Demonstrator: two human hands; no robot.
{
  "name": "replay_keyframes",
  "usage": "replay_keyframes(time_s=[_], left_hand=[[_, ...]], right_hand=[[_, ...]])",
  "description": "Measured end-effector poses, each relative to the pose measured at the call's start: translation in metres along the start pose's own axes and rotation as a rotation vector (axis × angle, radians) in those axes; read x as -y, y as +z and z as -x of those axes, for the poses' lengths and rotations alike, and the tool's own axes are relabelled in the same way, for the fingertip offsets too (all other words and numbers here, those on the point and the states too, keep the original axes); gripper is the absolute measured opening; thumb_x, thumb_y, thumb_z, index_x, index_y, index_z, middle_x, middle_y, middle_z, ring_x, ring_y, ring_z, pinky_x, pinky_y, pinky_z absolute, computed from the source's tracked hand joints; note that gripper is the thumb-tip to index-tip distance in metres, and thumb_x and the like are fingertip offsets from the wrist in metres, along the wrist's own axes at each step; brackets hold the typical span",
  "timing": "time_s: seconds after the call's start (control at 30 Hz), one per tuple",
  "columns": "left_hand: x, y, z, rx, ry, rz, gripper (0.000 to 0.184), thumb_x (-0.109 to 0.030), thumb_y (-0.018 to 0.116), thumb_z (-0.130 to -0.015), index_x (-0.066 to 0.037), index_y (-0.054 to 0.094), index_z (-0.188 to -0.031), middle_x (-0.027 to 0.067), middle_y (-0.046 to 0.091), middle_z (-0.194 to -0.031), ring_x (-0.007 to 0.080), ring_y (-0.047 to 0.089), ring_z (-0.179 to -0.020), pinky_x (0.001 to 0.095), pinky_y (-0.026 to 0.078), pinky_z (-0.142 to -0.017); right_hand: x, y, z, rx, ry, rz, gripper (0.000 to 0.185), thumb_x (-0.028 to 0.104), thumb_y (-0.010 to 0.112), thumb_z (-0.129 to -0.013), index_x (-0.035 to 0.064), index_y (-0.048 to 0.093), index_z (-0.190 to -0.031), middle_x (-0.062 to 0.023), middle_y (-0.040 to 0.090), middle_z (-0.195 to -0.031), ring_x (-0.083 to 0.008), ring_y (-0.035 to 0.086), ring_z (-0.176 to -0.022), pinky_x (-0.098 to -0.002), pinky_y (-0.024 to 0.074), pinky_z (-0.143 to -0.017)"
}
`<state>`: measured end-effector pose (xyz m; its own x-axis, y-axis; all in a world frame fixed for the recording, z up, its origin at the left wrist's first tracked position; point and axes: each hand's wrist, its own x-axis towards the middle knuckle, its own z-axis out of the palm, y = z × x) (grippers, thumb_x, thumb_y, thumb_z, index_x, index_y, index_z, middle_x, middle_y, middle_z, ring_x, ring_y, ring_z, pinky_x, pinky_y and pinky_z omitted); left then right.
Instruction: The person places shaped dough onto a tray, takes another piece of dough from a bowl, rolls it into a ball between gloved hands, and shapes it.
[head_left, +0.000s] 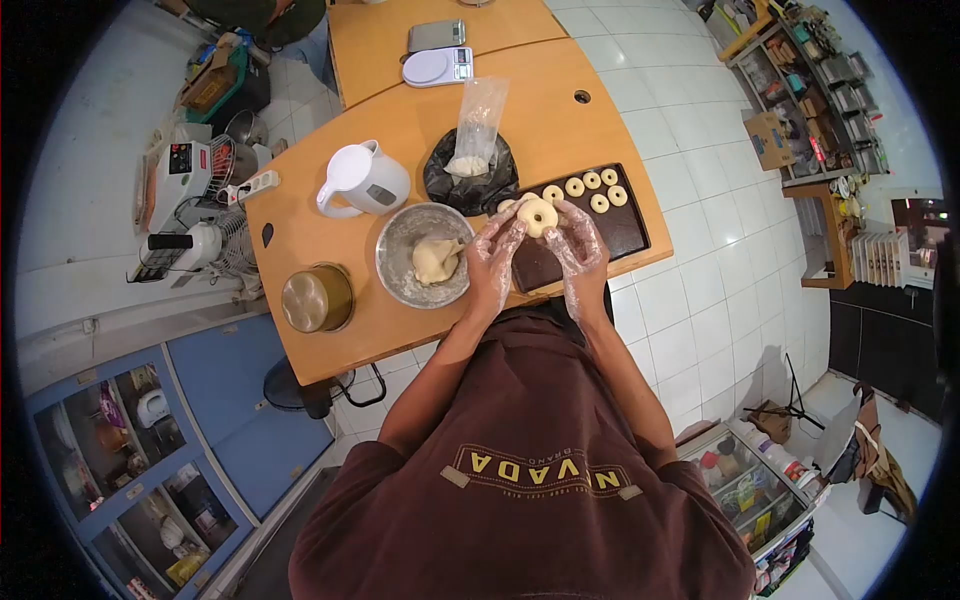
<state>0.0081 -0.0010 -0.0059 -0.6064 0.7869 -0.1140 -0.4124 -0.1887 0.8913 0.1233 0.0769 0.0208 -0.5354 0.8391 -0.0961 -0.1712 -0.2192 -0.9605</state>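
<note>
Between my two floury hands a pale dough ring [538,217] with a small hole is held up over the left part of a dark baking tray [631,229]. My left hand [494,257] grips its left side, and my right hand [580,252] grips its right side. Several smaller-looking dough rings [574,187] lie on the tray behind it; some are partly hidden by the held ring and fingers. Left of my left hand stands a metal bowl [393,262] with a lump of dough [436,260] inside.
On the wooden table [375,335] stand a white jug [371,180], a brass-coloured pot [318,298], a white scale [437,67] and a grey scale [437,35]. A clear bag [482,115] of white powder rests on black plastic [442,183] behind the bowl.
</note>
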Motion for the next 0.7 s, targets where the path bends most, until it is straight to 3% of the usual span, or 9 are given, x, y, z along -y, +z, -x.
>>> replay_keyframes(time_s=[0.2,0.4,0.6,0.7], left_hand=[[-0.006,0.012,0.002,0.081,0.094,-0.125,0.055,-0.016,0.065,-0.103,0.002,0.048,-0.151,0.0109,0.053,-0.152,0.0178,0.055,-0.132,0.035,0.04,-0.115],[-0.019,0.008,0.003,0.065,-0.017,-0.096,0.053,-0.014,0.065,-0.103,0.003,0.049,-0.15,0.0146,0.052,-0.152,0.0198,0.052,-0.136,0.0362,0.04,-0.115],[-0.005,0.005,0.002,0.089,0.024,0.004,0.052,-0.011,0.064,-0.102,0.003,0.049,-0.15,0.0137,0.056,-0.148,0.021,0.052,-0.136,0.0367,0.039,-0.116],[-0.019,0.012,0.002,0.152,0.036,-0.181,0.052,-0.01,0.064,-0.102,0.004,0.049,-0.15,0.0128,0.056,-0.147,0.0219,0.05,-0.138,0.0379,0.036,-0.118]], right_hand=[[0.009,0.005,0.0,-0.01,-0.072,0.064,0.048,0.001,0.067,-0.099,-0.0024,0.055,-0.145,-0.0102,0.064,-0.135,-0.0152,0.061,-0.12,-0.0317,0.0519,-0.103],[0.007,0.0,0.001,-0.009,-0.025,0.082,0.047,0.002,0.068,-0.098,-0.002,0.056,-0.144,-0.0068,0.066,-0.13,-0.0123,0.062,-0.114,-0.0281,0.0516,-0.1],[0.009,0.001,0.0,-0.014,-0.006,0.102,0.052,0.0,0.069,-0.097,-0.001,0.054,-0.147,-0.0084,0.065,-0.131,-0.0134,0.061,-0.118,-0.029,0.0505,-0.102],[0.011,0.002,0.0,0.011,-0.05,0.096,0.056,0.001,0.07,-0.096,-0.0012,0.051,-0.149,-0.0098,0.064,-0.136,-0.0138,0.062,-0.119,-0.0311,0.0492,-0.105]])
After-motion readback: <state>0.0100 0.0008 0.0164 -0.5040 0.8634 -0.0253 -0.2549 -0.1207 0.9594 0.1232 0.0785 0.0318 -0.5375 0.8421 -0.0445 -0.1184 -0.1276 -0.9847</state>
